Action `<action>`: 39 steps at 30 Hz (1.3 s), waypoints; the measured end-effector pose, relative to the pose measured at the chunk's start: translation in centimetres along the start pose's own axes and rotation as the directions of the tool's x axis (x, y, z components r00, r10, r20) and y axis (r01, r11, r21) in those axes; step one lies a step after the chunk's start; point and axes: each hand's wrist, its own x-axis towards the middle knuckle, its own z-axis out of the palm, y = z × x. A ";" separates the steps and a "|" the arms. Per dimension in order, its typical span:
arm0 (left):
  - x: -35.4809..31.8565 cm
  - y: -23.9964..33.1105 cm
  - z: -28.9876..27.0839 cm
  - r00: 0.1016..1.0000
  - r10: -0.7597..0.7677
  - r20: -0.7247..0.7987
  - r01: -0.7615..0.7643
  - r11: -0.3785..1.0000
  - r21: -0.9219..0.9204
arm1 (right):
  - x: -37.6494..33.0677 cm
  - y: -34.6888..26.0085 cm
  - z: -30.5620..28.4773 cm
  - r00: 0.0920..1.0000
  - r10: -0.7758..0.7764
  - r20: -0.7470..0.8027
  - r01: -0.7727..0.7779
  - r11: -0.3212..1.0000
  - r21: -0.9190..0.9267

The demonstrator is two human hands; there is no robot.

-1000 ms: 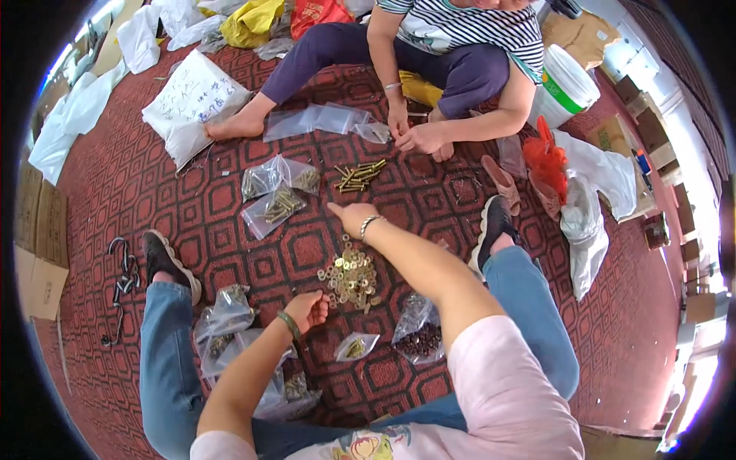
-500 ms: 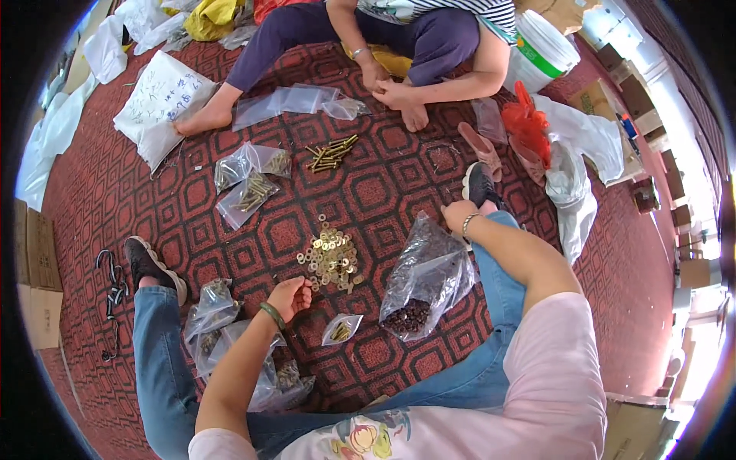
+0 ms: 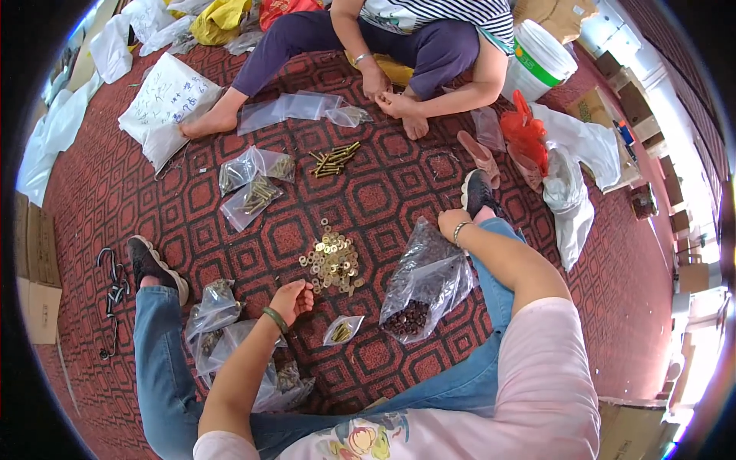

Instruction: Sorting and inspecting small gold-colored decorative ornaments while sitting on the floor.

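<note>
My left hand (image 3: 292, 300) is by the near left edge of a pile of brass-coloured washers (image 3: 334, 261) on the patterned carpet. Its fingers are curled in, and whatever they may hold is hidden. By my right shoe, just right of the upper end of a large clear plastic bag (image 3: 441, 270), is my right hand (image 3: 454, 224). Those fingers are closed too, their contents too small to make out. Small dark brown pieces (image 3: 406, 317) fill the bag's near end. Between it and my left hand lies a small zip bag (image 3: 343, 330) with brass-coloured pieces inside.
Filled zip bags (image 3: 218, 337) lie inside my left leg, others (image 3: 255, 195) farther off beside a heap of long brass-coloured screws (image 3: 334, 159). Opposite sits another person, both hands (image 3: 391, 103) together. Around are a white sack (image 3: 170, 107), a bucket (image 3: 539, 61) and pink slippers (image 3: 481, 159).
My right hand has shifted slightly nearer and left, toward the large bag's upper end. My left hand stays beside the washers, fingers still curled. The view has moved a little.
</note>
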 end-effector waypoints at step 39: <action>-0.3 1.0 1.5 0.999 -0.017 -0.048 0.020 0.997 0.072 | 12.4 2.7 -1.4 0.975 0.221 -0.023 -0.163 0.778 0.606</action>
